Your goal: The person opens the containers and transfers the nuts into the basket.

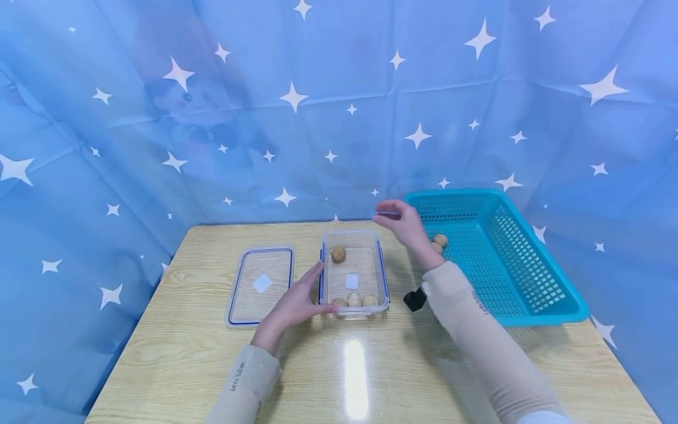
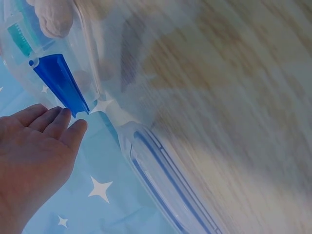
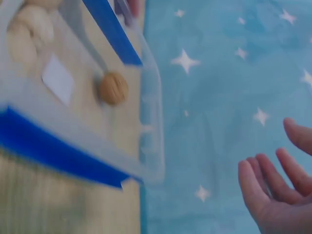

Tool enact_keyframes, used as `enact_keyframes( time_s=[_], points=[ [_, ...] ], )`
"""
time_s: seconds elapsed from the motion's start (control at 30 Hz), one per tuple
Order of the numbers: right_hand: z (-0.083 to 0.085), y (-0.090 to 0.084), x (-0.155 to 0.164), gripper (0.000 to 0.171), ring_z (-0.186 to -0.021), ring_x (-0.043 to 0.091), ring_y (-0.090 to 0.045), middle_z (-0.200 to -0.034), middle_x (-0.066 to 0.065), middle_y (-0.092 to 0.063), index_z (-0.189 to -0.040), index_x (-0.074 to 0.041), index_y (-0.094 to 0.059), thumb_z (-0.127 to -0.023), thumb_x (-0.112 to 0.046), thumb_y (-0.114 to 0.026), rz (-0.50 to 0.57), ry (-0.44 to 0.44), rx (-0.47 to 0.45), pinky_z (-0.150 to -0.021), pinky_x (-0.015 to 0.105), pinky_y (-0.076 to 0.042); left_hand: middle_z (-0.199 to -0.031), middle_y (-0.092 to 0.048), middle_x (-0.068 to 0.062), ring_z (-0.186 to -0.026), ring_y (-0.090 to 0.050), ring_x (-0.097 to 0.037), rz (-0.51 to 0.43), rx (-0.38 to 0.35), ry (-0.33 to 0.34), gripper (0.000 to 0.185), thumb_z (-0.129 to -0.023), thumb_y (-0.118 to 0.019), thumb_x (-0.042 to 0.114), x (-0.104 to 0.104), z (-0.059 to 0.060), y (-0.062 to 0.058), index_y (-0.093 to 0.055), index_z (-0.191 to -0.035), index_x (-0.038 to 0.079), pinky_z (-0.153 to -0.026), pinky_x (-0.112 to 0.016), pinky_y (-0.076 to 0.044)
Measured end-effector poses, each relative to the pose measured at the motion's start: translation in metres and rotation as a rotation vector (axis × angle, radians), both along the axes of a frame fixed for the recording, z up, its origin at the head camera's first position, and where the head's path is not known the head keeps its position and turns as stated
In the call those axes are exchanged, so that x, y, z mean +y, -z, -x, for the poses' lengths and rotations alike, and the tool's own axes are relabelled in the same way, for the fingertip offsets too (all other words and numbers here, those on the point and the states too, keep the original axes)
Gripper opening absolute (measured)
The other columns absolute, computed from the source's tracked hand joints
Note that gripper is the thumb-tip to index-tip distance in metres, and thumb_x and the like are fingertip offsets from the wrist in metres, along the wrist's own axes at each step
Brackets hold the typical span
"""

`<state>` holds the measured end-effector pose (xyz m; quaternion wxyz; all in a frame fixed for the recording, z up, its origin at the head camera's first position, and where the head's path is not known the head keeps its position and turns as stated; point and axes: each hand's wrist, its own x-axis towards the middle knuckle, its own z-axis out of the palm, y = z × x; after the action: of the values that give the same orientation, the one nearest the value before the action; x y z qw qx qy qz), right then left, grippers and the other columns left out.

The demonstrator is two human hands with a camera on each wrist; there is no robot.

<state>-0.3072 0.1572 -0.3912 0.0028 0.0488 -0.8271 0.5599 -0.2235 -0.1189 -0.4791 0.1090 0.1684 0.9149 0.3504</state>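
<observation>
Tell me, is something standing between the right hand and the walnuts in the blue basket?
Nothing visible does. The right hand hovers open beside the basket, whose top is open, and the walnuts lie just behind the wrist.

Six walnuts (image 1: 338, 254); one container (image 1: 354, 234); one lid (image 1: 260, 283); one basket (image 1: 508, 259).

Clear glossy plastic container (image 1: 354, 235) and lid (image 1: 259, 284), glossy wood-grain table (image 1: 371, 365), perforated plastic basket (image 1: 529, 277).

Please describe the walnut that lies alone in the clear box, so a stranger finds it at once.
On the wooden table stands a clear box with blue clips. The lone walnut lies at its far left; the three walnuts line the near wall.
</observation>
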Motion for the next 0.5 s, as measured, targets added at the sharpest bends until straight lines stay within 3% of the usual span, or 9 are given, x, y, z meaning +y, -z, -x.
enact_keyframes(
  time_s=[0.27, 0.5],
  points=[
    [0.005, 0.024, -0.043, 0.043, -0.130, 0.035, -0.055, -0.138, 0.019, -0.058, -0.136, -0.002, -0.056, -0.098, -0.021, -0.064, 0.054, -0.037, -0.077, -0.109, 0.048, -0.049, -0.168, -0.017, -0.009, -0.151, -0.026, -0.036, 0.021, 0.005, 0.000, 0.112, -0.076, -0.081, 0.052, -0.003, 0.003, -0.001, -0.018, -0.160, 0.013, -0.123, -0.055, -0.027],
    [0.013, 0.055, -0.065, 0.048, -0.131, 0.038, -0.054, -0.142, 0.023, -0.053, -0.140, 0.002, -0.050, -0.099, -0.018, -0.062, 0.159, -0.073, -0.284, -0.112, 0.045, -0.048, -0.168, -0.017, -0.010, -0.151, -0.026, -0.036, 0.005, -0.001, 0.012, 0.112, -0.076, -0.081, 0.053, -0.003, 0.002, 0.001, -0.019, -0.160, 0.013, -0.124, -0.054, -0.027]
  ],
)
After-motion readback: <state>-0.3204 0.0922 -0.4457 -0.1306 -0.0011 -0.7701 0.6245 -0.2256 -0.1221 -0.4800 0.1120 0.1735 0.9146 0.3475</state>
